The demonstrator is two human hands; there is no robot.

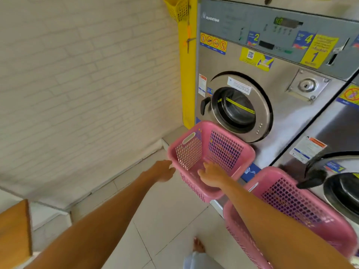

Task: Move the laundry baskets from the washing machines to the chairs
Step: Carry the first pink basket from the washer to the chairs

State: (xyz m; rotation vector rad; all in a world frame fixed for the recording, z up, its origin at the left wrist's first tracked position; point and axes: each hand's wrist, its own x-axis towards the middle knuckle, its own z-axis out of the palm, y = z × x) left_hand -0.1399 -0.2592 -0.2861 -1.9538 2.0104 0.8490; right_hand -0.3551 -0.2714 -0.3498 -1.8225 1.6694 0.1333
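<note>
A pink mesh laundry basket (223,148) stands empty on the floor in front of the left washing machine (281,90). My left hand (163,170) reaches toward its left rim with fingers apart, just touching or almost touching it. My right hand (210,176) is over the near rim, reaching into the basket, fingers spread. A second pink basket (291,202) sits to the right, in front of the second washing machine (338,144), partly hidden under my right forearm.
A white brick wall (77,84) runs along the left with a yellow post (187,65) in the corner. A wooden surface edge (15,230) shows at lower left. Pale floor tiles (165,220) lie below, with my bare foot (198,247) on them.
</note>
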